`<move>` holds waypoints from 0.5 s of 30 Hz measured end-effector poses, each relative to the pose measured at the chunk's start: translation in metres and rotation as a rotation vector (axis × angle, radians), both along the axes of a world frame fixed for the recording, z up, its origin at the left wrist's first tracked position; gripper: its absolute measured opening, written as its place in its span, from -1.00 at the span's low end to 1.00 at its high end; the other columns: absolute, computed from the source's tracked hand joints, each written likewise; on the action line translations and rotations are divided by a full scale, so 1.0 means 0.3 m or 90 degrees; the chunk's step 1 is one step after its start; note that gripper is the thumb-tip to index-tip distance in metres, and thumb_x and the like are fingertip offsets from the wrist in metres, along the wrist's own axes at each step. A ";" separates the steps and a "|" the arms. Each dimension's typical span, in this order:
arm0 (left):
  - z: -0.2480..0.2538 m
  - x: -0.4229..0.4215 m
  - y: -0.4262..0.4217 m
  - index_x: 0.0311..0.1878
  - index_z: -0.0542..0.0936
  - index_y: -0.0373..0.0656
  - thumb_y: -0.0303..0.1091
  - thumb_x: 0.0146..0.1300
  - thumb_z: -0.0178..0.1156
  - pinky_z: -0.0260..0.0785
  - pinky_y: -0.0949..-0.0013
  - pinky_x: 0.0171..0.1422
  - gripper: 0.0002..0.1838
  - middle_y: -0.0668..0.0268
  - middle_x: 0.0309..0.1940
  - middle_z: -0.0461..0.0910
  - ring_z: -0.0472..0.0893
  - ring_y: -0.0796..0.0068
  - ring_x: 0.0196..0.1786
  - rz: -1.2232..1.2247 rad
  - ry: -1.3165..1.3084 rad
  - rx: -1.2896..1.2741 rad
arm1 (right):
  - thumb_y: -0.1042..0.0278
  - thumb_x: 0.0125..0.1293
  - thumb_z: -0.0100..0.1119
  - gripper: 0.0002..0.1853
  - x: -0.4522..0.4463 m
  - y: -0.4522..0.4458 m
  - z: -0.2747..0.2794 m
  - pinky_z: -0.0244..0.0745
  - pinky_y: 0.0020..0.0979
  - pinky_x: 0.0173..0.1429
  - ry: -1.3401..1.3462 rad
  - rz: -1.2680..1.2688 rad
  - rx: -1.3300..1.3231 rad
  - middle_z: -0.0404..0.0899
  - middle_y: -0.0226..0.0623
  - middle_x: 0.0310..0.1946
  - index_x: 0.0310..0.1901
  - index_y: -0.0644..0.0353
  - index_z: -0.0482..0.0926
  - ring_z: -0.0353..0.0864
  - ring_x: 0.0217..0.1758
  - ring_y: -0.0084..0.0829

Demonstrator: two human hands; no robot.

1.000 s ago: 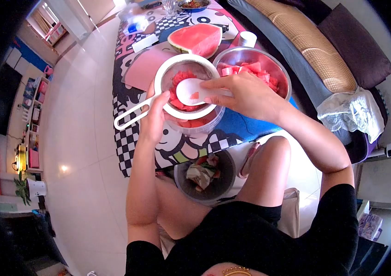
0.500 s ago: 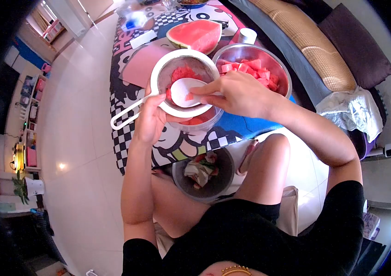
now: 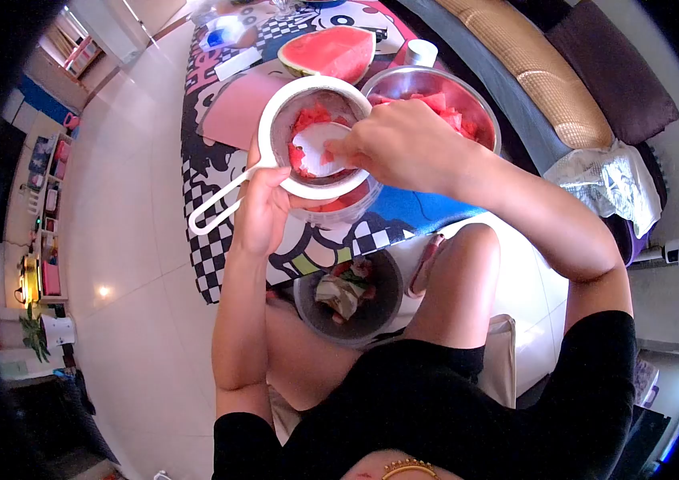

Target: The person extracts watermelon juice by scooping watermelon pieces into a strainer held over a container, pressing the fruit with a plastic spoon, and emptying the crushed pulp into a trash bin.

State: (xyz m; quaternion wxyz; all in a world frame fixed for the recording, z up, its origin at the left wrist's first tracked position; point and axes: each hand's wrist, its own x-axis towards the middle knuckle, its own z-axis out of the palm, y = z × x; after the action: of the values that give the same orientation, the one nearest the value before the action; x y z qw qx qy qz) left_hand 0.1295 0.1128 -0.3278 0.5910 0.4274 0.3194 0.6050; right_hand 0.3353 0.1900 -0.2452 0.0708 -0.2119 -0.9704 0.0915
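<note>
My left hand (image 3: pixel 263 210) grips the white-rimmed strainer (image 3: pixel 275 94) at its lower left, beside the looped handle. Red watermelon pulp (image 3: pixel 315 118) lies in the mesh. My right hand (image 3: pixel 403 148) is closed on a white spoon (image 3: pixel 315 150), whose bowl is down inside the strainer against the pulp. Beneath the strainer is a clear container (image 3: pixel 347 210) with red contents, partly covered by it. A steel bowl (image 3: pixel 490 112) of watermelon chunks stands to the right, partly behind my right hand. Behind the strainer lies a large cut watermelon piece (image 3: pixel 327 54).
A pink board (image 3: pixel 231 112) lies on the patterned tablecloth (image 3: pixel 311 254), left of the strainer. A white cup (image 3: pixel 422 53) stands behind the steel bowl. Below the table edge is a grey bin (image 3: pixel 383 300) with scraps. A sofa (image 3: pixel 547 72) runs along the right.
My right hand has pushed the spoon deeper into the strainer, with its fingers now over the rim. The strainer and table things appear slightly farther left and higher in view.
</note>
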 end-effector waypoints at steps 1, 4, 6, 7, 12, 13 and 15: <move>-0.007 -0.003 0.000 0.50 0.00 -0.12 -0.33 0.30 -0.14 0.65 -0.07 0.03 -0.32 0.03 0.35 0.28 0.53 0.06 0.23 0.003 0.005 0.000 | 0.32 0.35 0.00 -0.78 -0.004 -0.004 0.010 0.50 -0.07 -0.38 -0.012 -0.006 0.001 0.59 -0.06 -0.55 -0.09 0.16 0.59 0.66 -0.44 -0.05; -0.002 0.002 0.000 0.49 0.00 -0.14 -0.36 0.27 -0.12 0.64 -0.06 0.06 -0.30 0.00 0.34 0.28 0.52 0.06 0.24 0.004 0.002 0.000 | 0.34 0.33 0.00 -0.78 -0.011 0.005 -0.039 0.52 -0.08 -0.38 -0.030 -0.021 0.065 0.60 -0.05 -0.55 -0.10 0.17 0.58 0.67 -0.43 -0.05; 0.003 0.005 -0.002 0.48 0.01 -0.14 -0.35 0.27 -0.10 0.64 -0.06 0.07 -0.31 0.00 0.33 0.29 0.52 0.05 0.24 0.013 0.011 0.000 | 0.34 0.33 -0.02 -0.77 -0.018 0.000 -0.042 0.53 -0.08 -0.37 -0.069 -0.041 0.081 0.61 -0.04 -0.53 -0.08 0.18 0.57 0.68 -0.42 -0.06; 0.004 0.003 -0.003 0.48 0.02 -0.13 -0.33 0.30 -0.11 0.65 -0.07 0.06 -0.33 0.02 0.31 0.32 0.53 0.06 0.23 0.023 0.024 0.000 | 0.34 0.33 -0.02 -0.76 -0.019 -0.001 -0.040 0.54 -0.08 -0.36 -0.088 -0.053 0.091 0.61 -0.04 -0.53 -0.07 0.18 0.57 0.68 -0.42 -0.06; 0.004 -0.038 0.008 0.45 0.03 -0.15 -0.37 0.38 -0.09 0.64 -0.05 0.11 -0.41 -0.02 0.30 0.29 0.53 0.05 0.23 0.028 0.013 -0.027 | 0.25 0.39 -0.03 -0.67 0.007 -0.027 0.003 0.55 -0.10 -0.37 0.018 -0.054 0.025 0.63 -0.08 -0.49 0.10 0.04 0.58 0.68 -0.42 -0.07; 0.007 -0.041 0.008 0.45 0.03 -0.14 -0.39 0.40 -0.07 0.64 -0.04 0.11 -0.41 -0.02 0.30 0.29 0.54 0.06 0.22 0.027 0.019 -0.031 | 0.22 0.40 -0.03 -0.66 0.012 -0.042 0.022 0.55 -0.10 -0.37 0.049 -0.050 -0.002 0.63 -0.09 -0.49 0.13 0.00 0.58 0.68 -0.43 -0.08; 0.013 -0.048 0.011 0.45 0.03 -0.13 -0.41 0.42 -0.04 0.64 -0.04 0.10 -0.42 -0.03 0.30 0.28 0.56 0.07 0.19 0.027 0.031 -0.039 | 0.16 0.41 -0.02 -0.65 0.005 -0.034 0.001 0.55 -0.10 -0.38 -0.001 -0.089 0.015 0.64 -0.10 -0.49 0.16 -0.07 0.58 0.67 -0.44 -0.08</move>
State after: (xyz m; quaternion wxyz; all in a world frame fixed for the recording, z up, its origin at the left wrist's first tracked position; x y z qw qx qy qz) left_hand 0.1150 0.1160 -0.3240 0.5829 0.4170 0.3609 0.5968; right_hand 0.3369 0.1800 -0.2450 0.0786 -0.2782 -0.9544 0.0747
